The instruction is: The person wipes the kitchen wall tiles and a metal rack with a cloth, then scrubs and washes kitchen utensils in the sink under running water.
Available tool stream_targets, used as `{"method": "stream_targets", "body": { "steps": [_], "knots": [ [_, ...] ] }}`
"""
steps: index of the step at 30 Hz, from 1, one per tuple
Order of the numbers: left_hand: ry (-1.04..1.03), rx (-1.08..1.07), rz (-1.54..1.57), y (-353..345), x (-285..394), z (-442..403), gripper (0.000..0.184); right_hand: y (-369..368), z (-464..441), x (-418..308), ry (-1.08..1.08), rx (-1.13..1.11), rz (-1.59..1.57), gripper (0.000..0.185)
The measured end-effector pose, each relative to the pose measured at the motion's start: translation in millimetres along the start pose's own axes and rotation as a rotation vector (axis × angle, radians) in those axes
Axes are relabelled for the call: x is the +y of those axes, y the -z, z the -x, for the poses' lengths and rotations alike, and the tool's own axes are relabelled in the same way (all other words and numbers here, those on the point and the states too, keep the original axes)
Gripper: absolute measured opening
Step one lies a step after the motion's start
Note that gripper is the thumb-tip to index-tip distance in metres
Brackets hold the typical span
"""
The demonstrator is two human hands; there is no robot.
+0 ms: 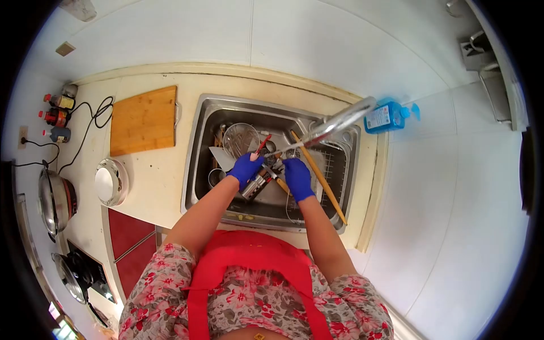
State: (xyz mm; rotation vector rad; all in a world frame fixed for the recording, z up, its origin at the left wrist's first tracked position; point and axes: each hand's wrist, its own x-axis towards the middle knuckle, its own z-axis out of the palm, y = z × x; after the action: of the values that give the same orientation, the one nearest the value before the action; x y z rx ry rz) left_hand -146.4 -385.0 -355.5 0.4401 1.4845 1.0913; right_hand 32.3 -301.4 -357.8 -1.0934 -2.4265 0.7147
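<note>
Both my hands wear blue gloves and work over the steel sink (195,122). My left hand (246,170) is closed around a thin red-handled utensil (263,144) that points up and away. Close beside it, my right hand (298,179) has its fingers curled in among metal utensils (274,163); what exactly they grip is hidden. Below the hands lies a shiny metal cylinder (253,188). A round wire strainer (240,139) and a metal cup (216,177) sit at the left of the basin. The faucet (340,123) reaches over the sink near my hands.
A long wooden rod (320,178) slants over a wire rack (334,164) at the sink's right. Blue soap bottle (385,117) stands behind the right corner. On the left counter are a cutting board (144,122), stacked bowls (111,181), sauce bottles (59,117) and a lidded pot (54,201).
</note>
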Motion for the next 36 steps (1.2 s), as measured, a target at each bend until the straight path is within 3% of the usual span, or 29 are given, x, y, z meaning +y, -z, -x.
{"method": "stream_targets", "body": {
  "steps": [1, 2, 5, 7, 9, 11, 12, 15, 23, 25, 31, 33, 35, 36],
  "knots": [
    [-0.036, 0.057, -0.053, 2, 4, 0, 0.022, -16, -15, 7, 0.077, -0.002, -0.032, 0.017],
    [0.074, 0.081, 0.061, 2, 6, 3, 0.022, -38, -30, 17, 0.085, -0.005, -0.040, 0.017],
    [0.155, 0.092, 0.152, 2, 0, -7, 0.024, -93, -66, 48, 0.042, -0.200, 0.121, 0.020],
    [0.190, -0.062, -0.024, 1, 28, 5, 0.026, -107, -86, 56, 0.110, -0.321, 0.166, 0.020],
    [-0.034, -0.069, -0.223, 3, -9, -16, 0.026, -133, -103, 72, 0.255, -0.341, 0.165, 0.020],
    [-0.014, -0.005, -0.075, -2, 2, -15, 0.025, -153, -109, 82, 0.237, -0.236, 0.168, 0.020],
    [-0.012, 0.004, -0.073, -2, 6, -14, 0.025, -149, -123, 74, 0.076, -0.441, 0.264, 0.020],
    [0.005, 0.061, -0.233, 1, 7, -19, 0.026, -158, -142, 72, 0.000, -0.550, 0.403, 0.019],
    [0.038, 0.044, -0.185, 0, 19, -20, 0.023, -198, -155, 75, 0.027, -0.412, 0.414, 0.020],
    [0.056, 0.029, -0.111, 0, 18, -19, 0.023, -199, -151, 75, 0.078, -0.249, 0.372, 0.018],
    [-0.032, 0.133, -0.249, 20, 10, -29, 0.019, -153, -136, 51, 0.006, -0.311, 0.500, 0.011],
    [-0.064, 0.295, -0.218, 31, 2, -35, 0.019, -131, -129, 47, -0.020, -0.257, 0.354, 0.011],
    [-0.098, 0.345, -0.389, 39, 29, -28, 0.022, -89, -125, 25, -0.027, -0.366, -0.211, 0.019],
    [-0.099, 0.337, -0.390, 43, 33, -27, 0.022, -61, -124, 6, -0.226, -0.542, -0.432, 0.027]
  ]
}}
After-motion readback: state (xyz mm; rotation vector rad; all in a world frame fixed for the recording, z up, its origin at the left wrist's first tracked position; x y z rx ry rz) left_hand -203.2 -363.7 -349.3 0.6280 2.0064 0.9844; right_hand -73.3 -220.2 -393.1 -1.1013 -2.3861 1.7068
